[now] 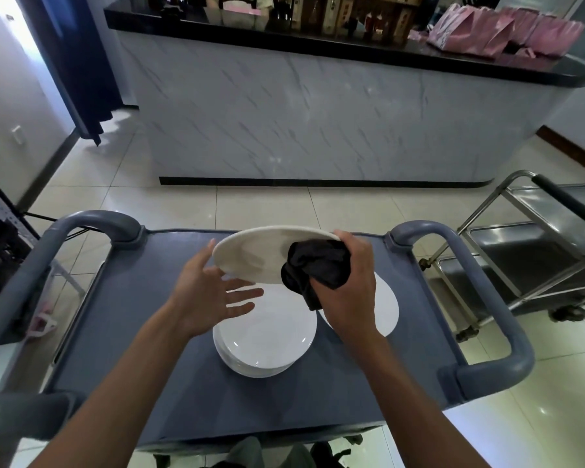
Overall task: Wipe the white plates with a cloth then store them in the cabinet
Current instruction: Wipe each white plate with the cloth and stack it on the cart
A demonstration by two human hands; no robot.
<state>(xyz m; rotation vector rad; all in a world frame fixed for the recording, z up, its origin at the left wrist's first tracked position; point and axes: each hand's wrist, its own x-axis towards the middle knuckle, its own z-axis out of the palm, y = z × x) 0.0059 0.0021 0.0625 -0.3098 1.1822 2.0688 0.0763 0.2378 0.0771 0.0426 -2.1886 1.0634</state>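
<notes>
Fingers [343,241] of the right hand [347,285] are curled around a black cloth [313,270], and the cloth is pressed against the underside of a white plate [257,253], which is held tilted above the cart. At the same time the far rim of this plate is gripped by the same hand. Fingers of the left hand [210,292] are kept straight and spread, grasping nothing; the thumb side touches the plate edge at about 9 o'clock of the plate.

Under the lifted plate, a stack of white plates [264,346] is seen on the grey cart top [142,298], toward 6 o'clock. One more plate [385,309] lies just beside the stack at its 2 o'clock, partly hidden by the right hand.

At 3 o'clock of the cart a steel trolley [527,258] is standing on the tiled floor [264,204]. At 12 o'clock a marble-look desk [301,123] with a black top is seen, and pink bags [507,32] are placed on it at the right end.
</notes>
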